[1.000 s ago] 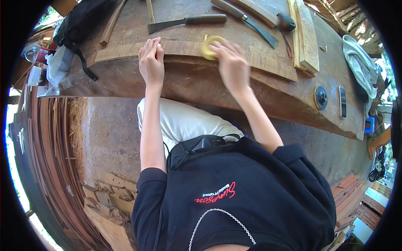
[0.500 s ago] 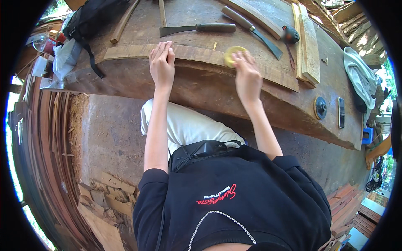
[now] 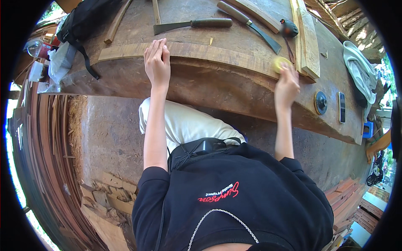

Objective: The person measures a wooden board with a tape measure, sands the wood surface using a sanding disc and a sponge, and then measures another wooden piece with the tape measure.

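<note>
A long, thin wooden strip (image 3: 201, 51) lies along the near edge of the workbench (image 3: 125, 79). My left hand (image 3: 158, 65) rests on its left part, fingers stretched out and pressing down, with nothing held. Toward the strip's right end, a round yellow sanding disc (image 3: 279, 63) lies flat against the wood. My right hand (image 3: 287, 83) grips this disc, its fingers bent over it and slightly blurred.
Beyond the strip lie two wooden-handled blades (image 3: 211, 23) (image 3: 238, 13), a tape measure (image 3: 289, 28) and pale boards (image 3: 309, 50). A black round pad (image 3: 320, 103) and a phone (image 3: 342, 108) sit at right, a black bag (image 3: 90, 21) at left.
My right hand has slid the sanding disc rightward along the strip, from its middle to near its right end. My left hand stays on the wood.
</note>
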{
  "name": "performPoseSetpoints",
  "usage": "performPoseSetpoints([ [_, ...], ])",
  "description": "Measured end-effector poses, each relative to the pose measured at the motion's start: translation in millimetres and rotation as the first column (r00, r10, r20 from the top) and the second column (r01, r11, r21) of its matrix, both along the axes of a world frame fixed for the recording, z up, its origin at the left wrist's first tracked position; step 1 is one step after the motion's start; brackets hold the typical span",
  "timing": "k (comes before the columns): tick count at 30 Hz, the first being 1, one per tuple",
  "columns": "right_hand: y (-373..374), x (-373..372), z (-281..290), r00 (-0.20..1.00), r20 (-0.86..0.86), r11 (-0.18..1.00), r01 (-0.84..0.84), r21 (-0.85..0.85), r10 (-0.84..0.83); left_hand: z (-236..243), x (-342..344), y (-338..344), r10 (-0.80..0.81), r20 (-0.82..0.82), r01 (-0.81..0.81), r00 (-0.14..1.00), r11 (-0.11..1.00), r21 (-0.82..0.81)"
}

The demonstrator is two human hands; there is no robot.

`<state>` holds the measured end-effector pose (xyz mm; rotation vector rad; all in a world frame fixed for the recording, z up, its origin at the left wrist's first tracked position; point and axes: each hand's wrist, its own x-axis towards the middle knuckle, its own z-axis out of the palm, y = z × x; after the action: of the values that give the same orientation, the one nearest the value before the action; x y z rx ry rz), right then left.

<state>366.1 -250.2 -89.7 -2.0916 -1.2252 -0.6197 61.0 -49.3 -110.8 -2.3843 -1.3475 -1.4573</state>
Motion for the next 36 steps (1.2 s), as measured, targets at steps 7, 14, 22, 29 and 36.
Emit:
performPoseSetpoints([
  [7,109.1,-147.6,-7.9,0.802,-0.074,0.804,-0.583,0.119,0.593,0.8,9.0,1.2,0.010,-0.016,-0.010,1.000,1.000,0.025],
  [14,33.9,-85.9,7.5,0.891,-0.070,0.889,-0.452,-0.074,0.448,-0.6,-5.5,-1.6,-0.014,-0.016,0.014,1.000,1.000,0.007],
  [22,51.3,-80.8,5.1,0.960,-0.030,0.960,-0.279,-0.025,0.279,1.1,-0.8,-2.1,-0.001,-0.005,0.001,1.000,1.000,0.028],
  [29,86.6,-169.5,0.0,0.804,-0.076,0.807,-0.590,0.022,0.590,-1.0,3.2,-1.6,-0.017,-0.004,0.017,1.000,1.000,-0.001],
  [36,32.3,-64.7,13.1,0.939,-0.064,0.937,-0.342,-0.074,0.338,-3.0,1.2,-5.7,-0.010,0.015,0.010,1.000,1.000,0.024],
])
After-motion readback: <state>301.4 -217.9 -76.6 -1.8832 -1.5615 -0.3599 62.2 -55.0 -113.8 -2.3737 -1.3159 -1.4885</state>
